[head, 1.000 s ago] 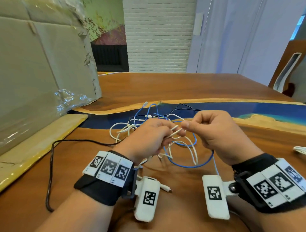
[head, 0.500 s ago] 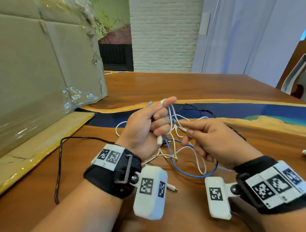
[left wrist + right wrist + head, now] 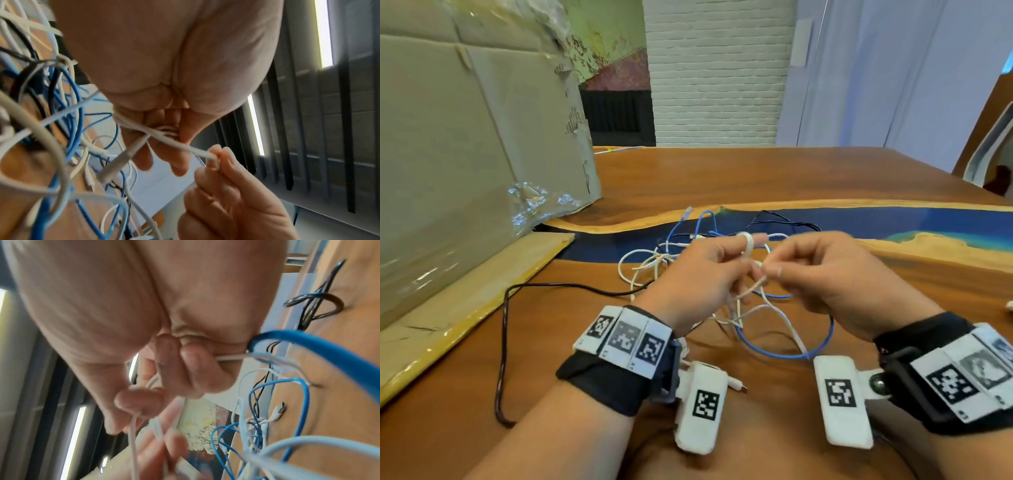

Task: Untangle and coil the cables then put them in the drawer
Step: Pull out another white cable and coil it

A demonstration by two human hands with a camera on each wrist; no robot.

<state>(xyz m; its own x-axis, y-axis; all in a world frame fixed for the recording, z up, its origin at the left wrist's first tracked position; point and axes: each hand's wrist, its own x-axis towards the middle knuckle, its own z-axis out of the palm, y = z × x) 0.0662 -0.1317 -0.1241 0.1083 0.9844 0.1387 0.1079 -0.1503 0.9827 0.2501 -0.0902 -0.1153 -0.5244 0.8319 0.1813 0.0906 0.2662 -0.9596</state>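
Above the wooden table point(image 3: 722, 178), both hands meet over a tangle of cables. Her or his left hand point(image 3: 698, 281) has its fingers curled around a white cable point(image 3: 185, 147), a loop of it riding over the raised forefinger. From that fist a short taut stretch runs roughly sideways, left to right, into the right hand point(image 3: 835, 277), whose thumb and forefinger pinch it at the tips (the left wrist view shows this pinch plainly). More white slack hangs down between the wrists toward the tabletop. Beneath it a blue cable point(image 3: 787, 353) lies on the wood in a wide loop, its other strands trailing away toward the blue resin strip. A black cable point(image 3: 505, 342) snakes along the table to the left, beside a cardboard sheet point(image 3: 465, 137) that leans upright there.
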